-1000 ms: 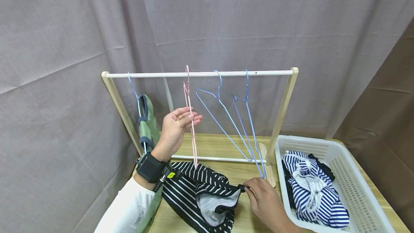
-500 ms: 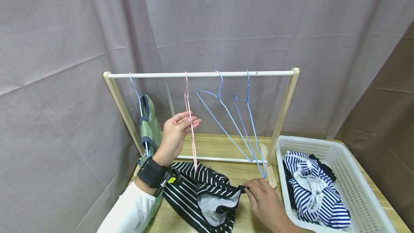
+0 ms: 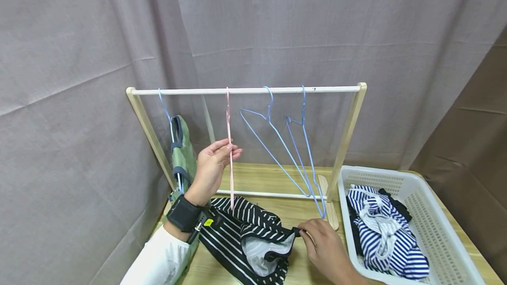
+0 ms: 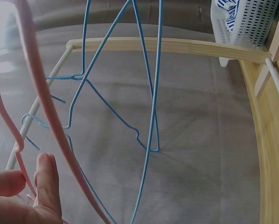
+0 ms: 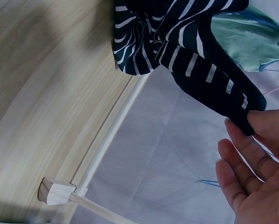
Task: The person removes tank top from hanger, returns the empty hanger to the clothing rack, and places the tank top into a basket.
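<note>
My left hand (image 3: 214, 162) pinches the side of a pink wire hanger (image 3: 228, 126) between thumb and fingers. The hanger's hook is at the white rail (image 3: 190, 92), and it is seen nearly edge-on. Below it, a black-and-white striped garment (image 3: 225, 232) lies crumpled on the table, its pale lining showing. My right hand (image 3: 326, 247) pinches the black edge of this garment at its right end. In the right wrist view, thumb and forefinger grip the garment's tip (image 5: 249, 119) while the other fingers stay loose.
Two blue wire hangers (image 3: 277, 133) (image 3: 306, 144) hang bare right of the pink one. On the far left a green garment (image 3: 183, 148) hangs on a blue hanger. A white basket (image 3: 439, 228) holding striped clothes (image 3: 386, 232) stands at the right. Grey cloth backs the rack.
The pink hanger's hook has come down to the rail and its body has swung a little left, turning more edge-on. My left hand dropped slightly. The right hand stays on the garment.
</note>
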Tool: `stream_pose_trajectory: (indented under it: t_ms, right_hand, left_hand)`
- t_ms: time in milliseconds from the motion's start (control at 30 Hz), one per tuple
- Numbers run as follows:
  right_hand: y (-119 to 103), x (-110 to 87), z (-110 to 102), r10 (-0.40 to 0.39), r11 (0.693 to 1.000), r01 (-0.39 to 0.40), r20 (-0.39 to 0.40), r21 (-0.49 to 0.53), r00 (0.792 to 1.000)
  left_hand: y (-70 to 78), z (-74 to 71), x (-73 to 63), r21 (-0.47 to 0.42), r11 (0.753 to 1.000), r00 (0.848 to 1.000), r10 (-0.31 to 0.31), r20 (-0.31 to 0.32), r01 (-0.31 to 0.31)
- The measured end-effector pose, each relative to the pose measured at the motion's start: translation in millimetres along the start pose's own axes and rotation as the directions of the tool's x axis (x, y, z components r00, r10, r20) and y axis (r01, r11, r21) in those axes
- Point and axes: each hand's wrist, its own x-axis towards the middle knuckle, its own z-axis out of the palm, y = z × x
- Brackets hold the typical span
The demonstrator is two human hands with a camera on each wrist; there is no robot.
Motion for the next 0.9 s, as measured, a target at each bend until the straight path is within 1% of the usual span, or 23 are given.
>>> stream_pose_trajectory:
  t_ms: [100, 233, 333, 500, 567, 667, 767, 900]
  right_hand:
    - [0, 0.1, 1, 0.003, 1.0, -0.003, -0.001, -0.005, 1.0]
    - [-1, 0.9, 2, 0.018, 1.0, -0.018, 0.003, -0.012, 1.0]
    - [-1, 1.0, 3, 0.025, 1.0, -0.025, 0.004, -0.013, 1.0]
    - [-1, -0.1, 4, 0.032, 0.999, -0.032, 0.012, -0.018, 0.999]
    - [-1, -0.5, 4, 0.039, 0.999, -0.039, 0.018, -0.017, 0.999]
    - [0, -1.0, 4, 0.05, 0.999, -0.049, 0.025, -0.013, 0.998]
    - [-1, -1.2, 4, 0.061, 0.998, -0.06, 0.033, -0.017, 0.998]
    - [-2, -1.5, 4, 0.073, 0.997, -0.072, 0.043, -0.031, 0.996]
  left_hand:
    - [0.1, -1.9, -1.0, -0.017, 1.0, 1.0, -0.014, -0.013, 0.014]
    - [0.4, -4.4, -2.2, -0.04, 0.999, 0.999, -0.029, -0.013, 0.029]
    - [0.6, -7.2, -4.3, -0.027, 0.999, 0.999, -0.033, -0.004, 0.033]
    - [-1.8, -13.9, -11.4, -0.017, 0.999, 0.999, -0.045, -0.019, 0.045]
    - [-5.2, -16.6, -16.6, -0.011, 0.999, 0.999, -0.043, -0.032, 0.043]
    - [-13.4, -21.3, -26.4, 0.038, 0.999, 0.998, -0.037, -0.048, 0.039]
    - [-21.5, -24.5, -37.8, 0.083, 0.995, 0.997, -0.043, -0.065, 0.049]
    - [-28.0, -28.9, -52.2, 0.138, 0.989, 0.996, -0.047, -0.075, 0.057]
